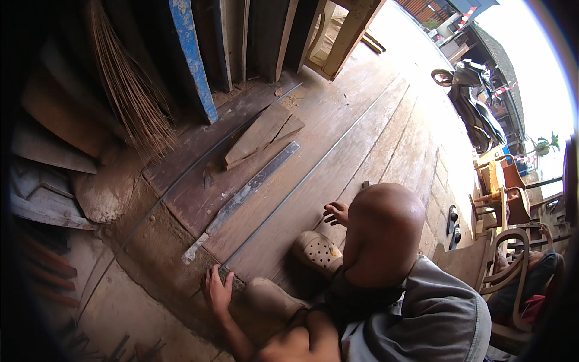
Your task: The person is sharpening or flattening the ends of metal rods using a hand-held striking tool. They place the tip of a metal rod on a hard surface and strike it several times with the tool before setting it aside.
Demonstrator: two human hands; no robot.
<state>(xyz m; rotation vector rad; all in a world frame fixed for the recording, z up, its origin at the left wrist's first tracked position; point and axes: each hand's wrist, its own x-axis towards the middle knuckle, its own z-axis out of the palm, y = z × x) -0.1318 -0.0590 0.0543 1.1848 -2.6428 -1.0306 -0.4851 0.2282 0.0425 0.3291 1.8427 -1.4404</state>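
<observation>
Apparently, the thin rod [277, 209] already lies along the floor [313, 133], not yet lifted, left hand [218, 291] beside its near end, right hand [339, 213] farther, both with fingers apart.

You have a slender grey rod [301, 181] before you: nearly straight, it lies on the floorboards [347, 158], slanting from near left to far right.

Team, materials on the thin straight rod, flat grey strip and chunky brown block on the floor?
Thin straight rod by the left hand: likely metal, plain grey; slender, straight. Coating can't be ruled out.
Flat grey strip: possibly metal, worn finish; patchy dark-and-pale surface. Painted wood also possible.
Chunky brown block: probably raw wood; dull brown faces, dark split-like line.
</observation>
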